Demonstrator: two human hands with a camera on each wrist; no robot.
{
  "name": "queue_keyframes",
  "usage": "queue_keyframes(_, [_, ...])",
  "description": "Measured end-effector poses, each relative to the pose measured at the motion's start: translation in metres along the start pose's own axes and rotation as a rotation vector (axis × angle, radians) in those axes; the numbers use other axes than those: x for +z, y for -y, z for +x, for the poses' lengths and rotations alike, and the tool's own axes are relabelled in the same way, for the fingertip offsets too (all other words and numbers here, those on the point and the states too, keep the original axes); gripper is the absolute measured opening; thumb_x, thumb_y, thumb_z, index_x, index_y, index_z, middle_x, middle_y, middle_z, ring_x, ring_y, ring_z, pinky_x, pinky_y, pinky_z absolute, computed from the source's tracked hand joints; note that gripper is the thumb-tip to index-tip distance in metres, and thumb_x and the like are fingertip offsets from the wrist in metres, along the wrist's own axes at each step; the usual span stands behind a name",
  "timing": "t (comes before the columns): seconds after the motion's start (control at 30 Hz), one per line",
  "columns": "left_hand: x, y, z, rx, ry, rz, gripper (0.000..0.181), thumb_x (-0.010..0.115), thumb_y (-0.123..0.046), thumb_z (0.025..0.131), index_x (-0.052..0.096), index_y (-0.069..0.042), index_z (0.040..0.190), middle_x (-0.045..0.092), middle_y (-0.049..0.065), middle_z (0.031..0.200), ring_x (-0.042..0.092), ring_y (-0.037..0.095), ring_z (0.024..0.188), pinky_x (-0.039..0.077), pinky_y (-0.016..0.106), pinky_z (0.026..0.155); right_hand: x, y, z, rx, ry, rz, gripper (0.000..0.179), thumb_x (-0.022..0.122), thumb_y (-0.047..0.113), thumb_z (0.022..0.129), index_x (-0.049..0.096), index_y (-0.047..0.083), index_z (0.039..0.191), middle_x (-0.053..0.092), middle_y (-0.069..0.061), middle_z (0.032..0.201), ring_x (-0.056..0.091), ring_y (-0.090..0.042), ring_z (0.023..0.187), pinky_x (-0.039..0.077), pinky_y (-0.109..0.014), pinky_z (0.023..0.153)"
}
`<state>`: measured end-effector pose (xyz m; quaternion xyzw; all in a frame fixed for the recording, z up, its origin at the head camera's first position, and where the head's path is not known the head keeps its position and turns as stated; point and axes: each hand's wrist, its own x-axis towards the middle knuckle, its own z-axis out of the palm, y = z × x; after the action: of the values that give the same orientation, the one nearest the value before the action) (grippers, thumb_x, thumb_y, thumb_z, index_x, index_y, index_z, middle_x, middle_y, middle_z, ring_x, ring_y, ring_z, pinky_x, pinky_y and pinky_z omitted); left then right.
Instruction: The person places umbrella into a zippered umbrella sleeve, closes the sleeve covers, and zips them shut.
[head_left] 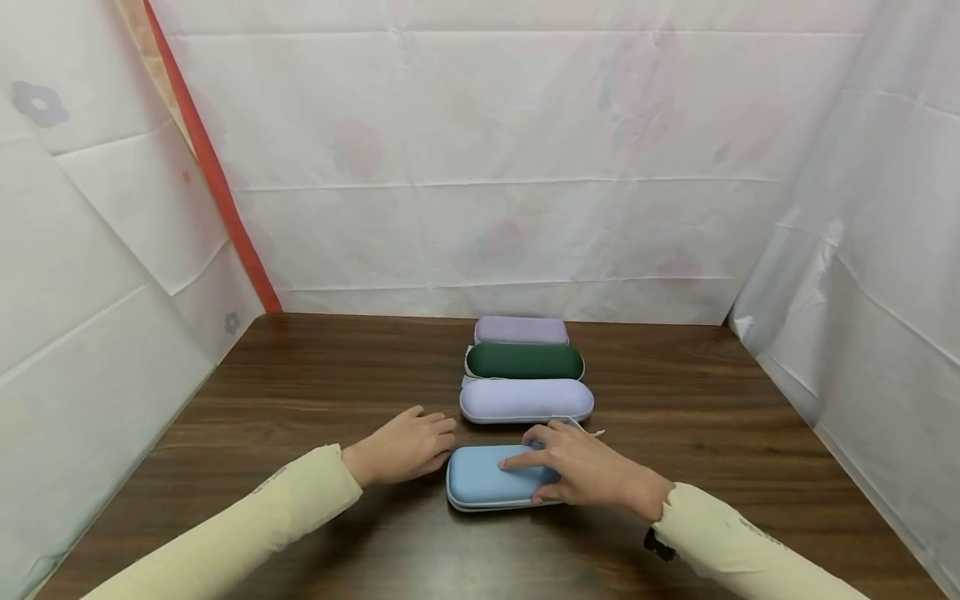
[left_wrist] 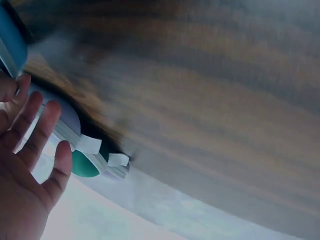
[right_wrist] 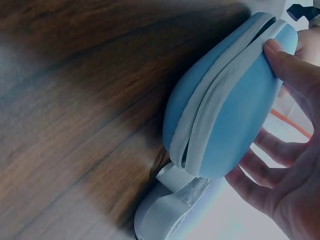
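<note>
Blue case (head_left: pixel 483 479) nearest on the wooden table (head_left: pixel 315 392), front of a row with the lavender case (head_left: pixel 527 400), green case (head_left: pixel 524 362) and pale purple case (head_left: pixel 521 330) behind. Right hand (head_left: pixel 581 468) resting flat on its lid, fingers fairly straight, thumb at the near edge. Left hand (head_left: pixel 405 445) just beside its left end, fingers relaxed, contact unclear. Rounded, smooth shell with a pale grey seam (right_wrist: pixel 210 112), slightly parted. Right end hidden under the hand; left wrist view blurred
</note>
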<state>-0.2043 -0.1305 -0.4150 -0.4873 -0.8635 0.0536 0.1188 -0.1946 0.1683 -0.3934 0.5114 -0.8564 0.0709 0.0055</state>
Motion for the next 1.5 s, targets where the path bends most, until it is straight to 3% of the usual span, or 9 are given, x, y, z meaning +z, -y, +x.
queue_keyframes(0.2, [0.001, -0.008, -0.011, -0.029, -0.122, -0.002, 0.008, 0.068, -0.02, 0.086, 0.065, -0.015, 0.081, 0.052, -0.004, 0.083, 0.052, 0.013, 0.076, 0.034, 0.032, 0.06, 0.002, 0.003, -0.001, 0.024, -0.035, 0.014, 0.051, 0.076, 0.039, 0.08, 0.061, 0.033, 0.128, 0.059, -0.005, 0.116, 0.054, -0.019, 0.101, 0.043, -0.044, 0.087])
queue_keyframes(0.37, [0.0, -0.018, -0.018, -0.073, -0.154, -0.029, 0.01, 0.069, -0.018, 0.085, 0.064, -0.016, 0.077, 0.05, -0.005, 0.08, 0.049, 0.011, 0.072, 0.028, 0.029, 0.059, 0.005, 0.007, -0.003, 0.029, -0.078, 0.0, 0.052, 0.077, 0.039, 0.078, 0.062, 0.033, 0.127, 0.06, -0.005, 0.114, 0.054, -0.02, 0.1, 0.042, -0.041, 0.085])
queue_keyframes(0.7, [-0.004, -0.033, -0.02, -0.15, -0.14, -0.019, 0.007, 0.069, -0.019, 0.084, 0.066, -0.015, 0.079, 0.053, -0.005, 0.082, 0.053, 0.012, 0.075, 0.033, 0.03, 0.059, 0.009, 0.019, -0.006, 0.112, -0.15, -0.023, 0.051, 0.078, 0.04, 0.078, 0.064, 0.029, 0.126, 0.061, -0.008, 0.108, 0.055, -0.023, 0.094, 0.046, -0.04, 0.079])
queue_keyframes(0.93, [-0.004, -0.038, -0.017, -0.182, -0.144, 0.015, 0.01, 0.07, -0.02, 0.084, 0.064, -0.015, 0.077, 0.052, -0.005, 0.08, 0.052, 0.012, 0.072, 0.028, 0.028, 0.057, 0.011, 0.031, -0.007, 0.207, -0.13, -0.06, 0.051, 0.074, 0.045, 0.08, 0.063, 0.03, 0.127, 0.059, -0.008, 0.1, 0.054, -0.019, 0.083, 0.046, -0.034, 0.068])
queue_keyframes(1.3, [-0.003, -0.046, -0.012, -0.196, -0.159, 0.034, 0.011, 0.07, -0.02, 0.083, 0.063, -0.016, 0.075, 0.05, -0.005, 0.078, 0.05, 0.012, 0.07, 0.03, 0.028, 0.058, 0.013, 0.051, -0.004, 0.335, -0.171, -0.143, 0.052, 0.074, 0.05, 0.077, 0.065, 0.027, 0.123, 0.055, -0.006, 0.084, 0.049, -0.017, 0.069, 0.043, -0.03, 0.056])
queue_keyframes(1.5, [-0.004, -0.049, -0.009, -0.213, -0.172, 0.044, 0.013, 0.072, -0.02, 0.082, 0.064, -0.014, 0.074, 0.053, -0.003, 0.079, 0.052, 0.013, 0.071, 0.033, 0.029, 0.058, 0.014, 0.061, 0.002, 0.375, -0.142, -0.157, 0.054, 0.071, 0.052, 0.079, 0.062, 0.024, 0.125, 0.052, -0.008, 0.079, 0.045, -0.017, 0.06, 0.041, -0.029, 0.05])
